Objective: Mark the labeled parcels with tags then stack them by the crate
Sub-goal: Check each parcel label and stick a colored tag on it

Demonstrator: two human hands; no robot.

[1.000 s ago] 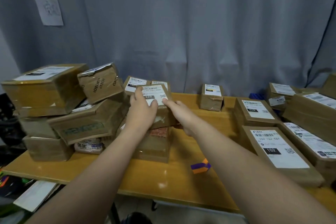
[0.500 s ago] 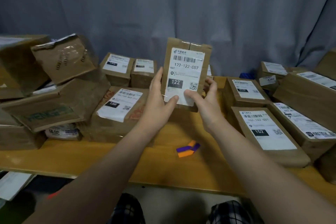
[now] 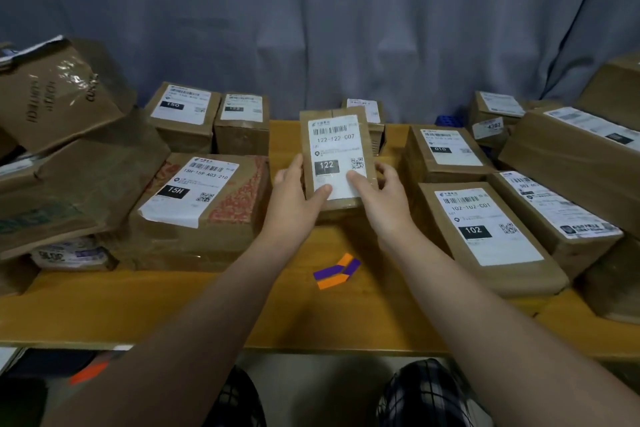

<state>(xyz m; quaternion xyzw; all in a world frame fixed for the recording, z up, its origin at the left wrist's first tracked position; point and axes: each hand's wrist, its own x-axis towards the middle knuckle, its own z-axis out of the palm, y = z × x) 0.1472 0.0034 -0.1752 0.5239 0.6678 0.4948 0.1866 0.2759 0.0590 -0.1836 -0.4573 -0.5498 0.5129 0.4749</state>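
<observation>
A small brown parcel (image 3: 335,146) with a white label reading 122 is held over the middle of the wooden table (image 3: 173,305), label facing me. My left hand (image 3: 296,196) grips its lower left edge, thumb on the label. My right hand (image 3: 382,196) grips its lower right edge, thumb also on the label. Purple and orange tags (image 3: 336,271) lie on the table in front of the parcel, between my forearms.
Labeled parcels surround the middle: 15H (image 3: 204,208) at left, 150 (image 3: 181,114) and another 122 (image 3: 242,121) behind it, 010 (image 3: 446,152) and 102 (image 3: 491,232) at right. A leaning pile of larger boxes (image 3: 69,156) fills the far left. A grey curtain (image 3: 318,17) hangs behind.
Both hands lifted the 122 parcel off the left pile, turned its label toward me, then lowered it closer to the table. The view tilted down.
</observation>
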